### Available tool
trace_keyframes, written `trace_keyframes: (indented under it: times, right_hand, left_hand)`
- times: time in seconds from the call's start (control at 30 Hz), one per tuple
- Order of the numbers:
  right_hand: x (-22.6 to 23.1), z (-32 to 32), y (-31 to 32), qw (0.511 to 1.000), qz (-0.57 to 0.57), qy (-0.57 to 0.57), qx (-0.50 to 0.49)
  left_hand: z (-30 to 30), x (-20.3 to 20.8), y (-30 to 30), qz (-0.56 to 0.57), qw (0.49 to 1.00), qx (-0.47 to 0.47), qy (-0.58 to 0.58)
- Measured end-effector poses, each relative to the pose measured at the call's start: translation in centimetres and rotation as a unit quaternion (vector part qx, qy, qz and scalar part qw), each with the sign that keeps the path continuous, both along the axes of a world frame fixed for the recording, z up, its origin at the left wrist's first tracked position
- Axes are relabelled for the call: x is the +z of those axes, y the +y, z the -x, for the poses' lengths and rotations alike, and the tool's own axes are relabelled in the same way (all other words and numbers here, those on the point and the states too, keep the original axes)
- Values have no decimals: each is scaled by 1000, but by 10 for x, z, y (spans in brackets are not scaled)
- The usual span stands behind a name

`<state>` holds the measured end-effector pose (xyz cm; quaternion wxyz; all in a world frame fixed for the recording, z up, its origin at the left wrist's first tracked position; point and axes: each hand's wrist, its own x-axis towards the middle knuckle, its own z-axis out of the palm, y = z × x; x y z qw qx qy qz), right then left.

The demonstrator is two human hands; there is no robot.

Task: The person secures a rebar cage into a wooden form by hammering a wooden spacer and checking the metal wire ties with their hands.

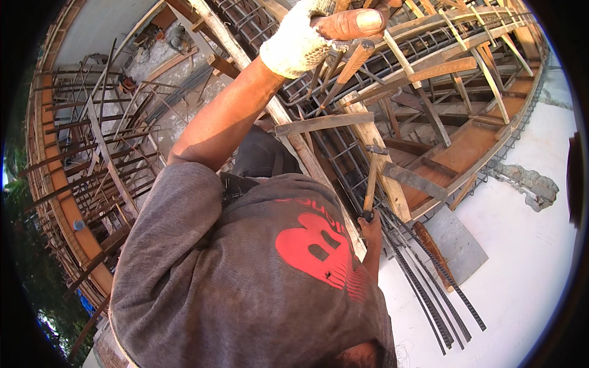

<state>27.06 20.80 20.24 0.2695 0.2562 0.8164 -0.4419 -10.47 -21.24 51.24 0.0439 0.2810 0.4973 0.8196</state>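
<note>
My left hand [294,43], in a pale knit glove with the thumb bare, is raised close to the camera at the top edge. Its thumb lies against the fingers, which are partly cut off, so what they hold, if anything, is hidden. Lower down on the right, my right hand [371,228] is closed round the handle end of a claw-type hammer [371,184]. The hammer stands upright in view, its head over a light timber board [383,168]. A short wood strip [324,123] crosses the timber frame between the two hands.
Rebar cages [343,162] run inside the wooden formwork [478,147]. Loose ribbed bars [429,294] project over the pale floor [515,276] at right. A grey sheet [460,248] lies beside them. More rods and planks [110,147] fill the left.
</note>
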Motion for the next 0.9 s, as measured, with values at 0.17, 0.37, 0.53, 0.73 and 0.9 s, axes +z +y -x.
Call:
trace_keyframes:
  times: [0.17, 0.37, 0.53, 0.73, 0.9]
  right_hand:
    - [-19, 34, -41, 985, -113, -29, 123]
    - [-123, 22, -23, 998, 6, -57, -4]
    - [-81, 32, -39, 994, 77, -76, -6]
    - [-91, 34, -35, 994, -2, -106, 7]
    - [-97, 52, -60, 988, 68, -29, -136]
  left_hand:
    - [6, -46, -24, -99, 973, 206, -15]
    - [-56, -235, -82, 441, 755, 371, -313]
    - [-127, -270, -43, 770, 616, -100, -134]
    - [-134, -289, -18, 759, 629, -46, -160]
    - [-179, -281, 8, 716, 662, -87, -205]
